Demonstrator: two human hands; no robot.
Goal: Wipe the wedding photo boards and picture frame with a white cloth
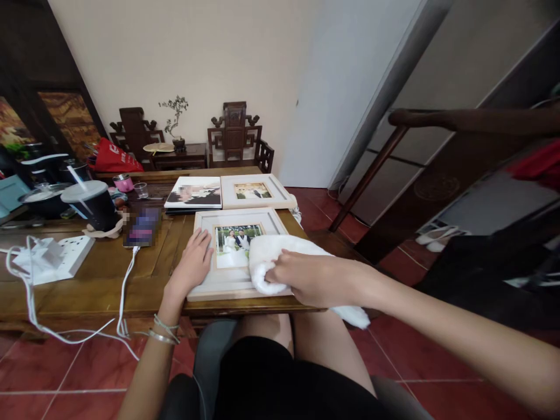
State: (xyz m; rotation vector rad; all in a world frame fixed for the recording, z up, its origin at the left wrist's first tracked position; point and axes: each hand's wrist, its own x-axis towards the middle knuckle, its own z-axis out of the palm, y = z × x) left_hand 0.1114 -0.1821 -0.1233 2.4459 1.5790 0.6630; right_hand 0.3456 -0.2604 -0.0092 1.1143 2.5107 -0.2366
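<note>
A framed wedding photo lies flat near the front edge of the wooden table, with a pale mat around the picture. My left hand rests on the frame's left side, fingers stretched out and holding nothing. Bunched in my right hand is a white fluffy cloth, pressed on the right part of the frame. The cloth covers the frame's lower right and a bit of the photo, and one end hangs over the table edge.
Behind lie a second frame and a photo album. To the left are a phone on a white cable, a lidded drink cup, a power strip, a pink pot and a small clear cup. A wooden chair stands right.
</note>
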